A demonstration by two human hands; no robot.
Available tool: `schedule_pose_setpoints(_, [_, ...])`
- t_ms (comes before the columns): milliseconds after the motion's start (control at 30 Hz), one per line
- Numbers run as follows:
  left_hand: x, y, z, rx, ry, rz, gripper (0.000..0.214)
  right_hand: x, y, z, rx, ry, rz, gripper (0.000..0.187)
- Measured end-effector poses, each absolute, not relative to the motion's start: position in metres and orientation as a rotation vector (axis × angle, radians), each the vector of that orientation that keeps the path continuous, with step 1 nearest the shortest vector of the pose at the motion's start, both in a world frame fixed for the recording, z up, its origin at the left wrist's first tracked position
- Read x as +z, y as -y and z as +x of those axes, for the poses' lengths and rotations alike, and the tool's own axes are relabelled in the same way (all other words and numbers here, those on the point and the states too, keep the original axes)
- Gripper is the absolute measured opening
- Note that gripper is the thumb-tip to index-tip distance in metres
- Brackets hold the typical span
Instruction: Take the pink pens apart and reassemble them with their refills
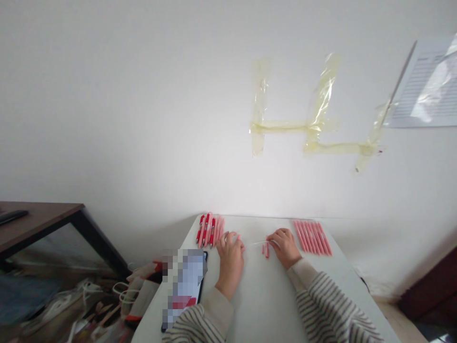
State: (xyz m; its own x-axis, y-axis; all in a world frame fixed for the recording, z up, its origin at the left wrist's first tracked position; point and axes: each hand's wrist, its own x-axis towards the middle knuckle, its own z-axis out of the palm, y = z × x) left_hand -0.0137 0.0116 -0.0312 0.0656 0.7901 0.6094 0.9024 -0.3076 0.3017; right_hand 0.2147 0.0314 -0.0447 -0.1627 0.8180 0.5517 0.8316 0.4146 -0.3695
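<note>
My left hand (230, 259) is closed with its fingertips pinched around a small pink pen part (239, 237); most of that part is hidden by the fingers. Across from it, my right hand (285, 247) pinches one end of a thin whitish pen refill (259, 243), which points left toward the other hand. Just below the refill, a short pink pen piece (267, 250) lies on the white table (264, 300), beside a smaller pink piece (263, 249). Left of my left hand is a group of pink and red pens (210, 231). A row of pink pens (312, 237) lies right of my right hand.
A phone (189, 288) lies along the table's left edge. The wall (178, 119) with yellowed tape (282, 127) rises behind the table. At the left stand a dark-framed desk (43, 216) and piled items with cables (93, 305). Reddish-brown furniture (432, 281) is at the right.
</note>
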Motion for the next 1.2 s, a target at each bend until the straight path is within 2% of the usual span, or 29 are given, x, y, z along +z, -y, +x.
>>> schedule_pose_setpoints(1200, [-0.006,0.001,-0.006,-1.075,1.773,-2.323,0.009,-0.037,-0.028,0.213,0.031,2.027,-1.285,0.017])
